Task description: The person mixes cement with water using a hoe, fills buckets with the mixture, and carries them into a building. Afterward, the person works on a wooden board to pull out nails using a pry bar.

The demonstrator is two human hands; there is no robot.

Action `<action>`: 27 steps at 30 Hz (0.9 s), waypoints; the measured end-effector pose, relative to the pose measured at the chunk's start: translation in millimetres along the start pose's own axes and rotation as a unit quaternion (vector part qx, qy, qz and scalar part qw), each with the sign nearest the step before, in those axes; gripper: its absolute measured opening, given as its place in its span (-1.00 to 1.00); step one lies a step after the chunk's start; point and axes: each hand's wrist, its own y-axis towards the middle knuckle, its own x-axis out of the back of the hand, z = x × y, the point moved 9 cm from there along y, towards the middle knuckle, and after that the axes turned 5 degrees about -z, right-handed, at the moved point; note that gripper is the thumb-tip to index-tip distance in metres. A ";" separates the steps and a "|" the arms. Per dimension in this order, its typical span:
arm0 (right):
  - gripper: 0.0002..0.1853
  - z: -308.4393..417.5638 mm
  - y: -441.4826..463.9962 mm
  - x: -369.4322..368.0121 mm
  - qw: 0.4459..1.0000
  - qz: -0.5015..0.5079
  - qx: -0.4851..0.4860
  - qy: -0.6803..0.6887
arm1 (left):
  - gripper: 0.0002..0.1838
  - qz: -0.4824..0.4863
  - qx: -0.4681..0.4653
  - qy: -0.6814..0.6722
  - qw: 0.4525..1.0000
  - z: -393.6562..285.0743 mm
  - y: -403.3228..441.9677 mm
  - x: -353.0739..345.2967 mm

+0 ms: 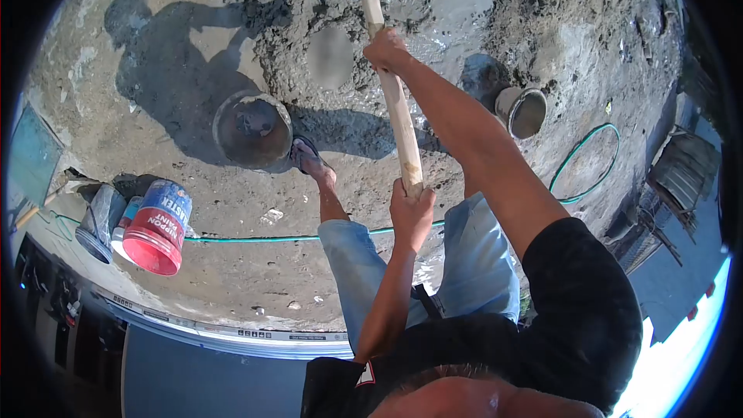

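**Both hands on a long wooden handle, far end out of frame**

So the left hand (pixel 412 213) was wrapped round the near end of the handle (pixel 400 116), low, just in front of the jeans (pixel 357 259). The right hand (pixel 386 49) was closed round it farther up, arm stretched out. The handle slanted up and away between the legs, its far end over the wet muck (pixel 449 8).

Looked like plain wood, so I'd call it stiff, not fragile, and light-ish by itself. Muck on the far end would probably make it front-heavy, and wet wood could get slippery. I'd say those two spots were decent places to grab: near end for steering, upper hand for the weight.

Couldn't see what was on the far end, since the top edge cut it off. Fingertips were mostly tucked out of sight too. A blurry grey oval (pixel 330 58) sat left of the handle, no clue what. The big bucket (pixel 231 147) was shadowy inside, contents hard to make out.
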 end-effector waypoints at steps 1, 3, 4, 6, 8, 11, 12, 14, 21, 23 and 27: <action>-0.42 -19.4 -19.6 -10.3 1.000 0.002 -0.009 0.009 | -0.68 0.001 0.023 -0.012 1.000 22.0 -18.5 4.7; -0.41 -48.9 -63.1 -19.0 0.997 0.050 -0.037 0.050 | -0.68 0.006 0.052 0.022 0.998 32.4 -60.2 15.8; -0.43 -66.0 -88.5 -23.8 0.990 0.100 -0.061 0.082 | -0.68 0.010 0.063 0.072 0.995 26.8 -84.6 26.4; -0.47 -119.8 -104.1 -64.9 0.994 0.018 -0.043 0.100 | -0.67 -0.008 0.024 0.157 0.987 39.9 -117.6 46.8; -0.46 -137.5 -164.7 -53.8 0.959 0.081 -0.114 0.245 | -0.65 0.032 0.051 0.217 0.974 40.6 -147.6 64.4; -0.46 -166.3 -192.7 -36.0 0.935 0.082 -0.143 0.315 | -0.63 0.051 -0.012 0.280 0.958 37.1 -177.2 68.3; -0.46 -172.9 -190.3 -19.7 0.934 0.062 -0.148 0.321 | -0.63 0.057 -0.012 0.282 0.958 36.3 -171.0 62.8; -0.54 -170.0 -182.0 20.3 0.937 0.034 -0.169 0.304 | -0.61 0.074 0.013 0.291 0.954 38.1 -153.4 50.0; -0.33 -141.3 -29.2 47.1 0.960 -0.021 -0.165 0.227 | -0.67 0.138 -0.023 0.155 0.978 1.5 -6.9 14.7; -0.57 -151.0 -56.5 -14.8 0.947 -0.062 -0.189 0.254 | -0.64 0.105 -0.008 0.251 0.962 -11.3 -45.7 60.3; -0.55 -153.5 -175.0 -111.1 0.892 0.048 -0.268 0.361 | -0.59 0.085 0.013 0.431 0.898 -8.9 -110.1 143.7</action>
